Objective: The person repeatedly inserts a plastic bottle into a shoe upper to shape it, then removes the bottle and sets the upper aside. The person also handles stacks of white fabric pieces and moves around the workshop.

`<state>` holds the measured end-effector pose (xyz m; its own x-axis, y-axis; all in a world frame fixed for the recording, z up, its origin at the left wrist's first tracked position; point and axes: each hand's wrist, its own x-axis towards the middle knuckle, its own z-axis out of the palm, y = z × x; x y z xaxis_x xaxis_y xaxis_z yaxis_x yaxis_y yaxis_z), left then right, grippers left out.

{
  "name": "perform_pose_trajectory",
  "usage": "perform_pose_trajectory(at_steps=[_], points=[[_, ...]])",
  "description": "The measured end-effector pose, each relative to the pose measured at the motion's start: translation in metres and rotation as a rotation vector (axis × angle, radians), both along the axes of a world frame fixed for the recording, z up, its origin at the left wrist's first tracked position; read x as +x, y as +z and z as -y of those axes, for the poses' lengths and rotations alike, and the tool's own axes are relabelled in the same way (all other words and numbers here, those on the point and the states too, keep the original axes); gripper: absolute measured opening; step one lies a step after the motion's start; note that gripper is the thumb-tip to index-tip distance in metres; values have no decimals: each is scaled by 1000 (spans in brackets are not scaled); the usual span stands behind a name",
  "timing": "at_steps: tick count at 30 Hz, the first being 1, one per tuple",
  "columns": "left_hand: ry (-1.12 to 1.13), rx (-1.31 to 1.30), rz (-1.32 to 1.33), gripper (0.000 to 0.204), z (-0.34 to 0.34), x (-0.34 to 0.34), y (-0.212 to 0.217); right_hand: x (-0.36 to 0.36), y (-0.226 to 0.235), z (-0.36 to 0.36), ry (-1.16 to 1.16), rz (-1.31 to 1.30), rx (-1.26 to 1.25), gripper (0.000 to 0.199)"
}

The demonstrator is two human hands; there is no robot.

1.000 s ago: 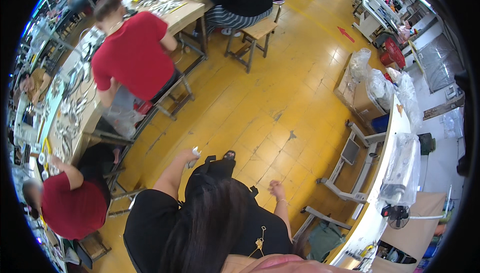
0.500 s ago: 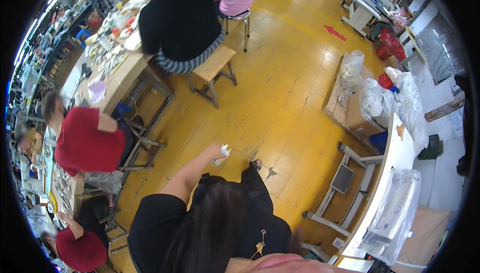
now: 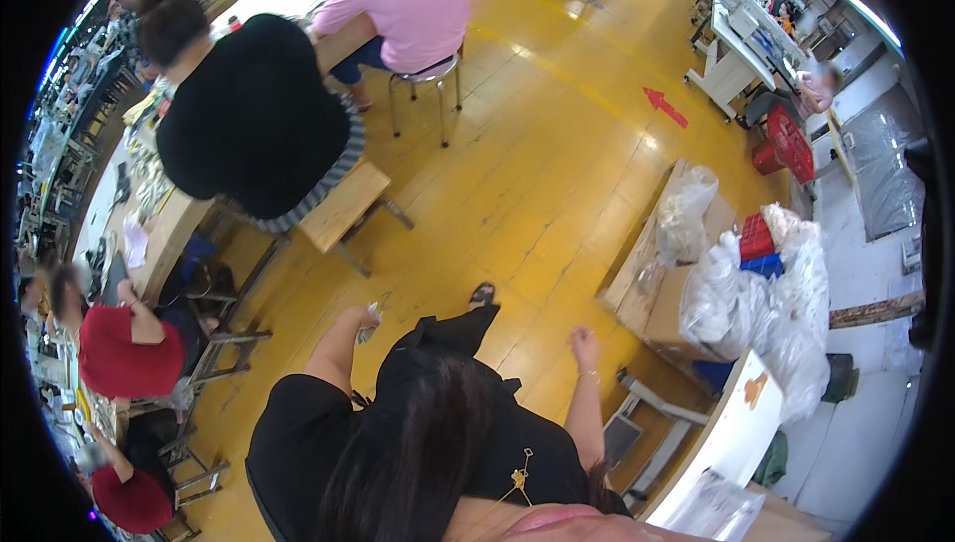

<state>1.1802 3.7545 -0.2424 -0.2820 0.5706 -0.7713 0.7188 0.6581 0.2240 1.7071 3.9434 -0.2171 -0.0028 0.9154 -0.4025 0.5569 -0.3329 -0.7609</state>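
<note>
My left hand hangs out in front over the yellow floor, its fingers closed round a small crumpled white bundle that looks like cloth or paper. At my right side, my right hand swings forward with curled fingers, and nothing shows in it. A thin bracelet circles that wrist. The white-topped table at the right is nearest to this hand, without contact. One of my sandalled feet is stepped forward between the two hands.
Along the left, people sit at a long worktable; a wooden bench and a metal stool stand in the aisle. At right are a wooden pallet, plastic bags and red crates. A red arrow marks the floor.
I have moved forward along the aisle; the seated people and the bench are nearer on the left. My right hand has come into view, and my left hand still holds the white bundle.
</note>
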Motion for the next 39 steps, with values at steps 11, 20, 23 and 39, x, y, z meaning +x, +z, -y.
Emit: perform_pose_trajectory(at_steps=[11, 20, 23, 39], points=[[-363, 338, 124, 57, -522, 138, 65, 97, -13, -104, -252, -15, -724, 23], [-354, 228, 25, 59, -760, 136, 52, 113, -50, -468, 89, 98, -541, 22], [-148, 147, 16, 54, -796, 106, 51, 99, -39, -654, 279, 170, -302, 22], [174, 7, -28, 55, -1244, -49, 57, -107, -23, -1187, 244, 12, -578, 28]])
